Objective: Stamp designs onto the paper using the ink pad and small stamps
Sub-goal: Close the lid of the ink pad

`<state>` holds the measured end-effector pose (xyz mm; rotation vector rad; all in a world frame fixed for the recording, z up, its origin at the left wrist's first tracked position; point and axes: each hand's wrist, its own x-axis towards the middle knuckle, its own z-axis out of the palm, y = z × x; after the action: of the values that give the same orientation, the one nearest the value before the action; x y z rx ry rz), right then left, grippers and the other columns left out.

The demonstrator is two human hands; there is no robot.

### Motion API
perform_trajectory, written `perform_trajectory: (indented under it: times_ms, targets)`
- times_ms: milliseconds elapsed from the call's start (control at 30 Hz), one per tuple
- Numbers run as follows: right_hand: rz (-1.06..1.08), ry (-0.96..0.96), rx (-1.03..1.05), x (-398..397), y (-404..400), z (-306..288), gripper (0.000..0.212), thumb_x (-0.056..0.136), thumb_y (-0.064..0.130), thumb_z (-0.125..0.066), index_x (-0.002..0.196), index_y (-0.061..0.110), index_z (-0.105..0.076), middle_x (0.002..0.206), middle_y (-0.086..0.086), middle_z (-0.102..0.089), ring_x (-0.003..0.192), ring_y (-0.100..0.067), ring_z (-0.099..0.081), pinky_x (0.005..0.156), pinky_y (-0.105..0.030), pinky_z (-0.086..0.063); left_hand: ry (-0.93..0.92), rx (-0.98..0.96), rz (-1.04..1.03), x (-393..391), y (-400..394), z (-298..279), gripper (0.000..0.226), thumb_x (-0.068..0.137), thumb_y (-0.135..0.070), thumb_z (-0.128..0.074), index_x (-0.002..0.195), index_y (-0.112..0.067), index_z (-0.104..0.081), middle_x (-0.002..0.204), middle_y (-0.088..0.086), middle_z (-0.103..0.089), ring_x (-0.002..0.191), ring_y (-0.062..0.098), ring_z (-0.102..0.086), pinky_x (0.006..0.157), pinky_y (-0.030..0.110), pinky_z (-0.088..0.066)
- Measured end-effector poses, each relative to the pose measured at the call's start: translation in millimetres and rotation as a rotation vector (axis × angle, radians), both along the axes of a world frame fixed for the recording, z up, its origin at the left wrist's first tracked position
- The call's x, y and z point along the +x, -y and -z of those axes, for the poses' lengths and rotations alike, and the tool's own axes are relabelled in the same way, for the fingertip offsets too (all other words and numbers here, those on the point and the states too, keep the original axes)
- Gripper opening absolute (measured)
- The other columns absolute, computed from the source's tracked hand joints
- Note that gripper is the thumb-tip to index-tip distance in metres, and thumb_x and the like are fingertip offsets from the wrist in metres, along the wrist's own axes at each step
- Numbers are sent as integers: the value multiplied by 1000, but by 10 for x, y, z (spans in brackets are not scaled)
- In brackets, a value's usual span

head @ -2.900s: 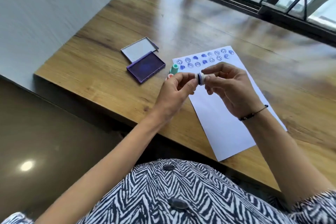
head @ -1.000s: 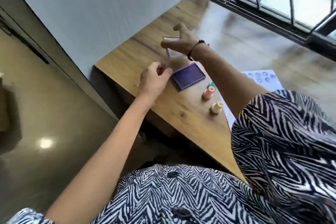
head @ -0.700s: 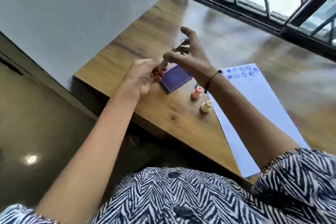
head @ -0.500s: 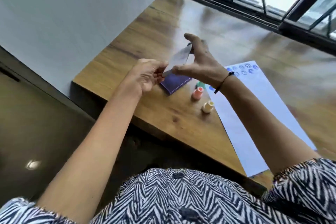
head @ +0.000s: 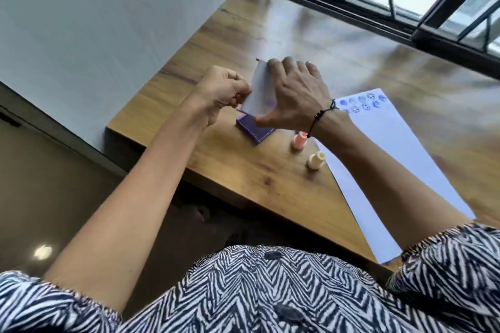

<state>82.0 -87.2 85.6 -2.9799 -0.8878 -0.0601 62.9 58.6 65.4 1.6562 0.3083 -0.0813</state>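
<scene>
Ink pad [head: 254,131] sits beneath its lid [head: 258,92], right hand [head: 295,97] gripping lid, left hand [head: 223,89] pinching its edge.

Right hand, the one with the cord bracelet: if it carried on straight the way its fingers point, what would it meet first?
The right hand points away over the lid it grips. Beyond the fingers only bare table shows, up to the window frame. The way looks free, though depth is hard to judge.

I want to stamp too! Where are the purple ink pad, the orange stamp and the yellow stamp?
ink pad [head: 254,133]: head view, on its purple near corner below the lid.
orange stamp [head: 299,141]: head view, on its body.
yellow stamp [head: 315,160]: head view, on its body.
</scene>
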Motion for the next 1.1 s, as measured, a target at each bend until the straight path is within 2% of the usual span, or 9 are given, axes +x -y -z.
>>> perform_trajectory:
  times_ms: [100,167,267,333,367,433,533,767,1100]
  targets:
    - [103,5,-29,-53,-50,20,90,57,67,-61,118,5,-42,120,-16,-51,112,-33,-47,98,-45,-37,-10,40,71,11,-66,14,15,83,1,-54,70,-7,-56,61,6,-50,42,4,-45,43,15,-36]
    - [185,-10,-95,-127,-83,85,86,58,70,-57,113,4,-46,117,-17,-54,111,-33,-46,88,-43,-39,-30,166,102,-19,-114,59,9,85,0,-51,92,-5,-56,70,3,-52,56,10,-49,50,17,-40]
    - [233,-3,-220,-199,-138,226,86,62,76,-51,109,4,-49,110,-16,-59,110,-32,-44,82,-41,-35,-54,487,167,-164,-98,242,43,81,-4,-56,123,-4,-45,99,10,-56,90,24,-53,78,30,-46]
    - [250,-6,-238,-205,-154,283,87,63,79,-47,107,4,-50,105,-15,-61,109,-31,-44,76,-40,-30,-43,707,223,-318,-19,385,72,76,-16,-64,137,-9,-26,126,17,-47,116,35,-41,102,40,-34]
    - [252,-7,-227,-203,-161,301,85,64,78,-46,105,5,-50,103,-14,-62,109,-31,-44,75,-40,-28,-39,759,241,-389,23,446,87,73,-23,-67,141,-12,-14,135,16,-40,122,37,-33,105,45,-29]
    - [254,-2,-211,-204,-170,329,80,65,77,-45,103,6,-50,99,-13,-63,109,-31,-44,75,-40,-27,-12,807,236,-485,95,539,108,68,-34,-71,142,-16,6,140,9,-34,122,36,-27,104,49,-28]
    - [250,-11,-218,-196,-178,334,79,64,77,-44,101,8,-49,97,-13,-63,108,-30,-43,79,-41,-31,66,870,174,-537,190,616,123,63,-43,-74,140,-15,17,136,6,-37,117,32,-30,98,51,-29]
    - [234,-61,-197,-148,-156,357,78,61,77,-49,101,9,-50,98,-15,-64,110,-31,-43,80,-41,-31,182,848,19,-546,278,653,115,66,-39,-71,141,-12,13,123,7,-48,111,32,-36,91,48,-32]
    - [229,-67,-155,-139,-152,438,71,66,72,-50,100,9,-48,99,-18,-64,107,-33,-44,74,-39,-28,193,850,11,-616,321,658,115,67,-42,-72,141,-12,11,130,4,-45,113,28,-35,92,43,-29]
